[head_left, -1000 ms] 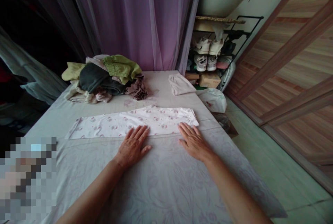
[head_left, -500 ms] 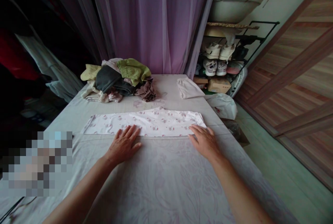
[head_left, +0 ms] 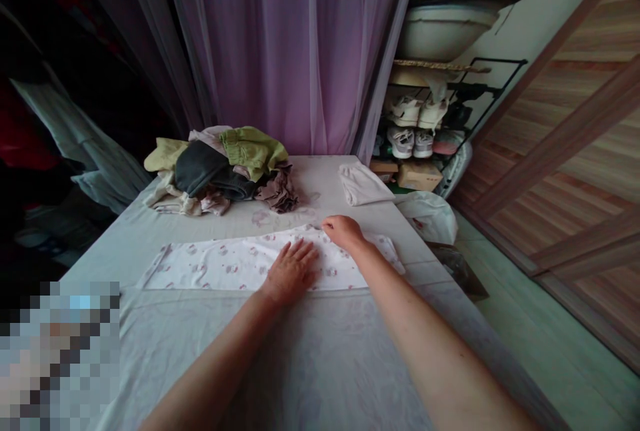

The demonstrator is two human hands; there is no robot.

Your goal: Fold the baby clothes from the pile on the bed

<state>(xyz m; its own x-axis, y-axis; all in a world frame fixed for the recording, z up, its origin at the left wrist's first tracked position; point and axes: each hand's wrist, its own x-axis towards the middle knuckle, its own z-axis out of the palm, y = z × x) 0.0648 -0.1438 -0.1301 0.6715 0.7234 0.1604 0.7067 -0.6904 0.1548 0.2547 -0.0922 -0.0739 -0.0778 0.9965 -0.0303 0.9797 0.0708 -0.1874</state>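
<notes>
A pair of white printed trousers (head_left: 220,264), folded lengthwise into a long strip, lies across the cloth-covered surface in front of me. My left hand (head_left: 293,272) rests flat on the middle of the strip with its fingers spread. Just beyond it, my right hand (head_left: 343,232) is closed at the far edge of the trousers, where the fabric bulges outward; the fingers pinch that edge. The right forearm passes over the right part of the strip and hides some of it.
A heap of clothes (head_left: 215,171) sits at the back left. One folded pale garment (head_left: 365,184) lies at the back right. Behind hangs a purple curtain (head_left: 275,51). Right of the surface stand a shoe rack (head_left: 495,91) and a white plastic bag (head_left: 430,214).
My left hand has slid right to the middle of the trousers. My right hand has left the right end, moved left and away from me, and closed on the far edge.
</notes>
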